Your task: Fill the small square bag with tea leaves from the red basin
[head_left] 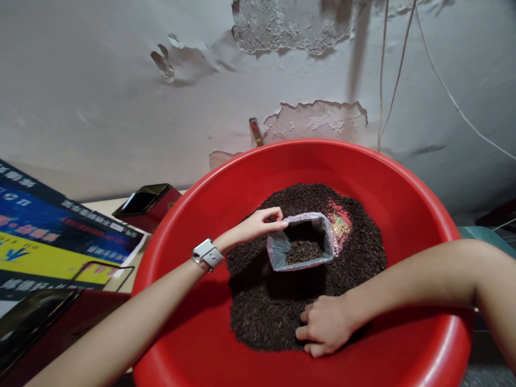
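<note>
Left of the red basin (415,201) lies a printed sheet (60,231); nearer the basin's left rim sits an open-topped box (149,207). Inside the basin, your left hand (266,219) pinches the upper left edge of the plastic-lined container (278,258), at the basin's middle, above the dark shreds (262,322). Your right hand (324,325), toward the basin's near side, curls its fingers against the shreds; you can't tell whether they grip any.

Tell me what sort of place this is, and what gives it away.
Probably a makeshift indoor workroom: a peeling wall, a big red basin of dark, dry-looking shreds, and a plastic-lined container in the left hand.
</note>
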`<control>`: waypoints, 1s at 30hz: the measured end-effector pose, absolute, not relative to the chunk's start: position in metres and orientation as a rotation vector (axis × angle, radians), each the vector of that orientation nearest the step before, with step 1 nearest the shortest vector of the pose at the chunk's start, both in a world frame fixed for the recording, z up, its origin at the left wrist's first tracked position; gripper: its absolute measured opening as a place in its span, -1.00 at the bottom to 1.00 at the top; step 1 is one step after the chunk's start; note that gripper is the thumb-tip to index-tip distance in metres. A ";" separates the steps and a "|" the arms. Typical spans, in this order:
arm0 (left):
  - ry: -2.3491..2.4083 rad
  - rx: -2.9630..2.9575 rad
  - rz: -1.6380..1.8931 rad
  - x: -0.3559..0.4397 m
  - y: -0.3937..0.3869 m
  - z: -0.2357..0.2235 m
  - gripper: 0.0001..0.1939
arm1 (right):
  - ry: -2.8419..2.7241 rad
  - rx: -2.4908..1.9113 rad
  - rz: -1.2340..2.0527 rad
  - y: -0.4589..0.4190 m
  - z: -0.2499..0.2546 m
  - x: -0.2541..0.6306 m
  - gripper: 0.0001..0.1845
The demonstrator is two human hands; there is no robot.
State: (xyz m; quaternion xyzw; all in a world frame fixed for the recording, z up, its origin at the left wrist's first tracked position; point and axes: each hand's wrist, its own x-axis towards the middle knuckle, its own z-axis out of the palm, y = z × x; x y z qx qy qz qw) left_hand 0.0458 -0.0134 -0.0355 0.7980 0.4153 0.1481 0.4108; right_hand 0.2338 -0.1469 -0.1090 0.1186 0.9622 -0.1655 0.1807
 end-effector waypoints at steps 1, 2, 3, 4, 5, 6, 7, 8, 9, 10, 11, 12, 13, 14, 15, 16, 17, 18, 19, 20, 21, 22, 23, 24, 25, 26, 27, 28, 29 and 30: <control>1.046 2.007 0.374 0.046 -0.014 -0.035 -0.65 | 2.735 0.348 -0.458 -0.147 -0.110 0.234 -0.61; 1.049 2.006 0.374 0.046 -0.014 -0.034 -0.65 | 2.764 0.356 -0.447 -0.148 -0.111 0.234 -0.61; 1.051 2.005 0.373 0.046 -0.014 -0.034 -0.65 | 2.798 0.359 -0.437 -0.148 -0.112 0.234 -0.62; 1.053 2.003 0.372 0.046 -0.014 -0.034 -0.65 | 2.828 0.357 -0.435 -0.149 -0.114 0.234 -0.63; 1.054 2.000 0.370 0.046 -0.014 -0.034 -0.65 | 2.845 0.348 -0.447 -0.149 -0.115 0.234 -0.63; 1.054 1.996 0.370 0.046 -0.014 -0.034 -0.65 | 2.850 0.339 -0.469 -0.149 -0.116 0.235 -0.62; 1.052 1.993 0.370 0.046 -0.014 -0.034 -0.65 | 2.846 0.332 -0.494 -0.148 -0.117 0.235 -0.62; 1.048 1.991 0.369 0.047 -0.014 -0.034 -0.65 | 2.837 0.328 -0.514 -0.148 -0.116 0.235 -0.62; 1.045 1.990 0.368 0.047 -0.014 -0.034 -0.66 | 2.826 0.326 -0.528 -0.148 -0.116 0.235 -0.62; 1.044 1.989 0.367 0.047 -0.014 -0.035 -0.66 | 2.810 0.330 -0.532 -0.147 -0.114 0.235 -0.63; 1.044 1.990 0.367 0.047 -0.015 -0.035 -0.66 | 2.789 0.341 -0.527 -0.147 -0.113 0.235 -0.63; 1.044 1.990 0.367 0.047 -0.015 -0.035 -0.66 | 2.762 0.359 -0.520 -0.147 -0.111 0.235 -0.64; 1.047 1.991 0.367 0.047 -0.015 -0.034 -0.66 | 2.732 0.380 -0.519 -0.147 -0.110 0.235 -0.63; 1.051 1.992 0.366 0.047 -0.015 -0.034 -0.66 | 2.709 0.405 -0.520 -0.147 -0.110 0.235 -0.63; 1.056 1.994 0.365 0.047 -0.015 -0.034 -0.66 | 2.699 0.427 -0.525 -0.148 -0.110 0.235 -0.63; 1.060 1.996 0.364 0.047 -0.015 -0.033 -0.65 | 2.704 0.449 -0.531 -0.148 -0.111 0.236 -0.63; 1.065 1.997 0.362 0.047 -0.016 -0.033 -0.65 | 2.722 0.468 -0.539 -0.149 -0.112 0.236 -0.62; 1.066 1.997 0.362 0.047 -0.016 -0.032 -0.65 | 2.742 0.479 -0.549 -0.149 -0.114 0.236 -0.62; 1.065 1.997 0.362 0.047 -0.016 -0.032 -0.65 | 2.758 0.481 -0.559 -0.150 -0.115 0.236 -0.62; 1.064 1.998 0.363 0.047 -0.016 -0.031 -0.65 | 2.768 0.476 -0.566 -0.150 -0.116 0.236 -0.62; 1.062 1.999 0.364 0.048 -0.016 -0.031 -0.65 | 2.771 0.462 -0.573 -0.150 -0.117 0.236 -0.62; 1.061 2.001 0.364 0.048 -0.016 -0.031 -0.64 | 2.771 0.445 -0.574 -0.149 -0.118 0.236 -0.63; 1.062 2.003 0.365 0.048 -0.016 -0.031 -0.64 | 2.771 0.430 -0.569 -0.149 -0.118 0.236 -0.63; 1.063 2.005 0.366 0.048 -0.016 -0.031 -0.64 | 2.771 0.425 -0.554 -0.149 -0.117 0.236 -0.64; 1.062 2.007 0.368 0.048 -0.016 -0.032 -0.64 | 2.769 0.426 -0.536 -0.148 -0.116 0.236 -0.64; 1.061 2.008 0.369 0.048 -0.016 -0.032 -0.64 | 2.760 0.429 -0.516 -0.148 -0.114 0.235 -0.64; 1.060 2.010 0.370 0.048 -0.016 -0.032 -0.64 | 2.746 0.430 -0.495 -0.149 -0.112 0.235 -0.64; 1.059 2.011 0.372 0.048 -0.016 -0.033 -0.64 | 2.730 0.431 -0.472 -0.150 -0.110 0.234 -0.64; 1.059 2.010 0.372 0.048 -0.016 -0.033 -0.64 | 2.713 0.428 -0.450 -0.151 -0.107 0.233 -0.64; 1.059 2.010 0.371 0.048 -0.015 -0.033 -0.64 | 2.702 0.419 -0.431 -0.153 -0.104 0.231 -0.63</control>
